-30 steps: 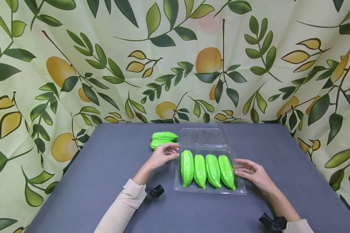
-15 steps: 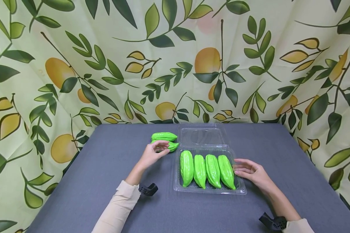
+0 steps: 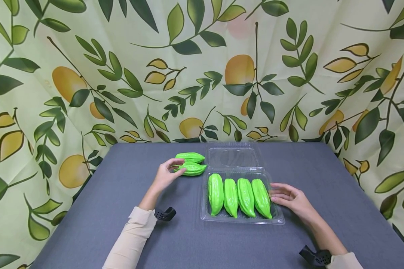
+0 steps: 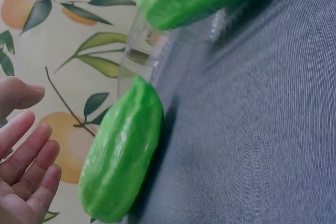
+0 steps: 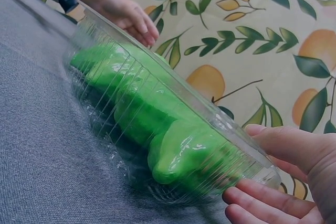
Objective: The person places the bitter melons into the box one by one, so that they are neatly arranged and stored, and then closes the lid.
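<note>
Two bright green, ridged bitter melons lie side by side left of a clear plastic clamshell container [image 3: 242, 221]. My left hand [image 3: 166, 173] hovers at the left end of the nearer loose bitter melon [image 3: 192, 169], partly covering it in the head view; the farther one [image 3: 190, 157] lies just behind. In the left wrist view the loosely bent fingers [image 4: 31, 169] stand apart from a bitter melon [image 4: 123, 153] and hold nothing. Several bitter melons [image 3: 245, 198] sit in a row inside the container. My right hand [image 3: 291, 200] touches the container's right wall, thumb at the rim, fingers lower down.
The container's lid [image 3: 233, 157] lies folded back, away from me. A grey cloth [image 3: 148, 157] covers the table. Behind it hangs a curtain [image 3: 202, 74] printed with leaves and fruit. Black straps [image 3: 165, 214] sit on both wrists.
My left hand has moved left, from beside the container's left edge, past the nearer loose bitter melon, which now shows more. The right hand and the container have stayed in place.
</note>
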`<state>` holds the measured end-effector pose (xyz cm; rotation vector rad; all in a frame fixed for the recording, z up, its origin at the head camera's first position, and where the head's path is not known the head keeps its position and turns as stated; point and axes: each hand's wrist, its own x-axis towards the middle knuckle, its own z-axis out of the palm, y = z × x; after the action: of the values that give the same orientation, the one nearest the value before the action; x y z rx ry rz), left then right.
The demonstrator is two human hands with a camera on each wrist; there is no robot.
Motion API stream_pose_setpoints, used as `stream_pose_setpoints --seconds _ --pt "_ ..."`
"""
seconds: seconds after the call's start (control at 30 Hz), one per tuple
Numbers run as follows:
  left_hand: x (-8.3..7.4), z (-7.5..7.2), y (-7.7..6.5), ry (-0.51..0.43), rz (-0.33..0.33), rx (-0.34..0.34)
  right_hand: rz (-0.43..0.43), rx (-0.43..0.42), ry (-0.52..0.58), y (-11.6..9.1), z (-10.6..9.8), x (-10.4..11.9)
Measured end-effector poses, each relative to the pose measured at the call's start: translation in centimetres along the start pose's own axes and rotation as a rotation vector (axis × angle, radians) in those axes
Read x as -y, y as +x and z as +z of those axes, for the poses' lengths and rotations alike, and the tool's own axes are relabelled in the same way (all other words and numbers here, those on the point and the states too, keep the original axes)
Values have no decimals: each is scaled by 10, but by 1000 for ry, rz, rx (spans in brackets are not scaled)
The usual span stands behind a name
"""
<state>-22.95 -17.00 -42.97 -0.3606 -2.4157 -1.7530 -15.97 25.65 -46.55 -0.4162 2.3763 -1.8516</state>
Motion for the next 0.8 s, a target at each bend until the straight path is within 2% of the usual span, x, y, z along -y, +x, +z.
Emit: stream_pose_setpoints --seconds 0.23,0.33,0.4,0.47,0.6,0.8 --pt "6 -6 3 22 -23 -20 -10 5 9 2 -1 1" --pt "-7 -8 0 26 -57 -19 -9 9 6 3 -1 1" --pt "-7 -8 0 34 -63 -17 -6 11 5 3 -1 1" --pt "-3 -10 2 48 -71 -12 -5 13 6 3 -1 1" --pt "22 -11 11 86 -74 -21 -1 7 13 2 -1 1" --pt "29 -12 14 139 -134 8 -2 5 10 -1 -1 1"
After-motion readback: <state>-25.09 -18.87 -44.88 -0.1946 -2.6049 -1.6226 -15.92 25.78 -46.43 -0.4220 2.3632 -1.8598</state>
